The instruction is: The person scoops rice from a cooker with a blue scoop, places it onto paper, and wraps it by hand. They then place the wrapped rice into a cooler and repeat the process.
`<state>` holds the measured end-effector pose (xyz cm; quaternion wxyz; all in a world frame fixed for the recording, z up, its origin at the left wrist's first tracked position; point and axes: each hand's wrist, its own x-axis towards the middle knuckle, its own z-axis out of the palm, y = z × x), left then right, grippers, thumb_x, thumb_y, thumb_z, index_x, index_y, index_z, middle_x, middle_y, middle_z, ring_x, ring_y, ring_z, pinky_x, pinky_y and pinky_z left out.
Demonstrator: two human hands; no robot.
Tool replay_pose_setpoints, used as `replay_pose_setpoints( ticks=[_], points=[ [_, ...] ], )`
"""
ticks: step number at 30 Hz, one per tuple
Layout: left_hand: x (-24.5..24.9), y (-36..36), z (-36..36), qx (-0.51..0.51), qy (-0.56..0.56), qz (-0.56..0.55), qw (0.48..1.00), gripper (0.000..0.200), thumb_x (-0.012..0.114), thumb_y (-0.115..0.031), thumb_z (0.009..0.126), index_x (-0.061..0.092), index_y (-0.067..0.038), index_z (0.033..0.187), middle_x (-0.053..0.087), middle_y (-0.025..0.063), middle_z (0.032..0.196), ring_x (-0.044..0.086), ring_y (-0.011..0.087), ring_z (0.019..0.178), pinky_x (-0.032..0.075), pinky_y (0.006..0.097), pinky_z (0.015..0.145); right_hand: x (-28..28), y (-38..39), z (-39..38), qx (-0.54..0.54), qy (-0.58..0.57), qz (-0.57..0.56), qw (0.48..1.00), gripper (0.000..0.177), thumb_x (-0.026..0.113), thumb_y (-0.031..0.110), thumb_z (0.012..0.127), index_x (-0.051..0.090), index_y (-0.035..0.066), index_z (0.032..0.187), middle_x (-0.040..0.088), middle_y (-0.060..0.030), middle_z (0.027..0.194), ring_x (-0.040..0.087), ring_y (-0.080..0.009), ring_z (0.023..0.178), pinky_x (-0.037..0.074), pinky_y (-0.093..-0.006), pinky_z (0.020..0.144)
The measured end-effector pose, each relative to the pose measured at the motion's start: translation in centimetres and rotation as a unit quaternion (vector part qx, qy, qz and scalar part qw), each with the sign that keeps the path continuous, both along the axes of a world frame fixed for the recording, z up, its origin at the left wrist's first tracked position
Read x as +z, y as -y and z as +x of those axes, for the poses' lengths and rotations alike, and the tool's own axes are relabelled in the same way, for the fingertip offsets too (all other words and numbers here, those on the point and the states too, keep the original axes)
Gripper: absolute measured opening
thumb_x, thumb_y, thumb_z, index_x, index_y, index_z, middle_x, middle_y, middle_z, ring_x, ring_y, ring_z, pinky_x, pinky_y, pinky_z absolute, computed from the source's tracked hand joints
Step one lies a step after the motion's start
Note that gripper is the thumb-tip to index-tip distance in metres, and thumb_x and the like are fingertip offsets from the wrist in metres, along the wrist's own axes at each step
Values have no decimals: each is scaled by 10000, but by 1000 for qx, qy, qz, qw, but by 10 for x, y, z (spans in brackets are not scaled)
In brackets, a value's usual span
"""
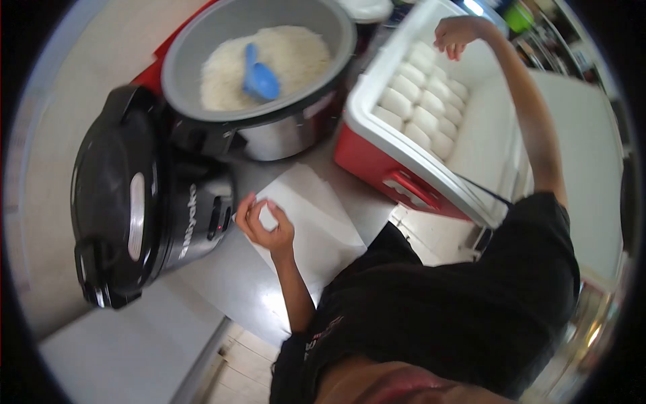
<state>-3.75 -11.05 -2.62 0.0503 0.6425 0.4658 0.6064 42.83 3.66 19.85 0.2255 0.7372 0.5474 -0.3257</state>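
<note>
My left hand [269, 227] is above a stack of white paper sheets [309, 212] on the metal table, its fingers curled and apart, with a gap between thumb and forefinger. Nothing can be made out in it. My right hand [461, 32] hangs over the far end of a red and white cooler box [377, 151], fingers loosely bent downward and no item visible in them. Rows of rounded white bundles [431, 101] fill one side of the cooler. Beyond the sheets, a large pot of cooked white rice [296, 54] holds a blue rice scoop [259, 79].
A closed black rice cooker [145, 202] stands at the left beside the sheets. The cooler's white lid [579, 161] lies open to the right. The metal table [222, 283] extends toward me. A white-lidded container [367, 10] is behind the pot.
</note>
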Motion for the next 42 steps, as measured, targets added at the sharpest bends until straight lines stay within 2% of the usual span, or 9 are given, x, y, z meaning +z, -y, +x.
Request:
replay_pose_setpoints(
  ticks=[4, 6, 12, 26, 28, 31, 32, 34, 42],
  points=[
    [54, -76, 8, 23, -54, 126, 990, 87, 610, -30, 811, 593, 8, 887, 552, 154, 1036, 562, 276, 928, 462, 367, 794, 40, -45, -157, 240, -53, 223, 943, 230, 523, 208, 876, 581, -12, 846, 623, -172, 780, 584, -256, 694, 472, -364, 639],
    [68, -103, 10, 50, -81, 104, 990, 79, 615, -34, 797, 595, 0, 866, 569, 136, 981, 561, 265, 889, 452, 361, 761, -40, -114, -179, 480, -76, 456, 746, 201, 489, 195, 899, 593, 23, 889, 622, -96, 814, 589, -240, 730, 460, -371, 662],
    [49, -132, 11, 120, -51, 175, 976, 39, 627, -39, 742, 606, -29, 772, 600, 83, 808, 537, 231, 734, 411, 339, 682, -138, -190, -273, 652, -33, 247, 717, 358, 660, -11, 731, 611, 107, 1066, 570, -87, 1055, 543, -287, 1051, 475, -402, 849],
    [38, -135, 10, 125, -17, 204, 971, 60, 647, -95, 744, 640, -38, 761, 628, 62, 808, 540, 190, 713, 386, 296, 651, -131, -209, -203, 554, -129, 293, 768, 237, 634, 149, 802, 559, 27, 991, 615, -127, 967, 599, -323, 918, 460, -429, 799],
    [38, -135, 11, 119, -10, 211, 970, 61, 648, -97, 747, 641, -38, 761, 629, 61, 809, 540, 187, 712, 384, 294, 650, -128, -223, -180, 666, 148, 505, 528, 159, 481, 177, 903, 580, 54, 879, 587, -87, 781, 581, -242, 736, 452, -395, 690],
    [36, -134, 10, 121, -20, 208, 970, 64, 652, -99, 749, 640, -37, 761, 628, 61, 812, 539, 184, 713, 384, 294, 645, -114, -204, -169, 711, 291, 410, 492, 158, 445, 177, 936, 528, 59, 872, 529, -62, 733, 557, -174, 668, 475, -328, 611],
    [36, -134, 10, 120, -19, 209, 970, 61, 650, -95, 748, 639, -36, 761, 627, 62, 813, 536, 186, 714, 385, 294, 641, -105, -192, -175, 711, 290, 407, 494, 158, 445, 177, 936, 528, 59, 872, 529, -62, 733, 557, -174, 668, 475, -328, 611],
    [37, -136, 11, 118, -16, 211, 970, 57, 649, -90, 747, 637, -35, 760, 625, 63, 813, 533, 188, 716, 386, 295, 637, -89, -165, -187, 547, 215, 89, 804, 238, 602, 149, 827, 564, 15, 1020, 621, -168, 946, 610, -349, 905, 466, -439, 791],
    [39, -136, 18, 144, 12, 216, 966, 64, 643, -58, 711, 638, -46, 775, 608, 44, 835, 536, 167, 703, 388, 275, 608, -66, -88, -246, 490, 18, -1, 871, 292, 559, 198, 874, 549, -12, 1075, 625, -186, 864, 609, -341, 838, 475, -429, 733]
  ],
)
